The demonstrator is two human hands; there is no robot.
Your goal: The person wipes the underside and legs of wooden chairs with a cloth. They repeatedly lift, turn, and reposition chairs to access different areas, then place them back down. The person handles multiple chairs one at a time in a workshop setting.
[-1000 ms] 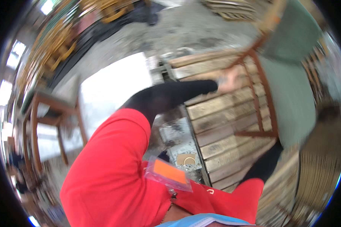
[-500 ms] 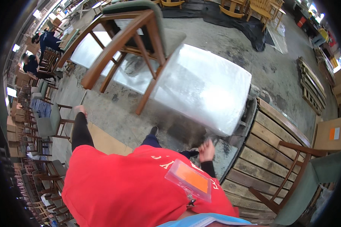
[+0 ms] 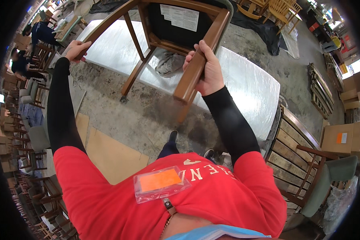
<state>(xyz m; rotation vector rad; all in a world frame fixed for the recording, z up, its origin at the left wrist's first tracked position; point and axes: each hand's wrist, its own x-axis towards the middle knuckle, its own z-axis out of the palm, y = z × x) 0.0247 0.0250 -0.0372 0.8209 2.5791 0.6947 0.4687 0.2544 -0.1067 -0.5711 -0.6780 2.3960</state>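
A wooden chair (image 3: 143, 24) is tipped over the plastic-wrapped slab (image 3: 244, 88), its dark underside with white paper labels turned toward me. My left hand (image 3: 77, 51) is closed round the end of a wooden member at the chair's left. On the right, my right hand (image 3: 208, 70) wraps round a thick brown rail of the same chair, thumb on top. Grey-green upholstery shows only as a thin edge behind the frame. Beneath the chair, a crumpled grey cloth (image 3: 169, 64) lies on the wrapped slab.
A slatted wooden platform (image 3: 286, 160) stands at my right, with another green-seated chair (image 3: 328, 180) on it. Cardboard (image 3: 112, 154) lies on the floor by my feet. Many chairs line the left side, where two people work. Cardboard boxes (image 3: 340, 138) and pallets (image 3: 321, 90) are at right.
Both hands have risen from beside my body and taken hold of the chair. The chair has turned, so its underside and labels now face me. My body has shifted slightly.
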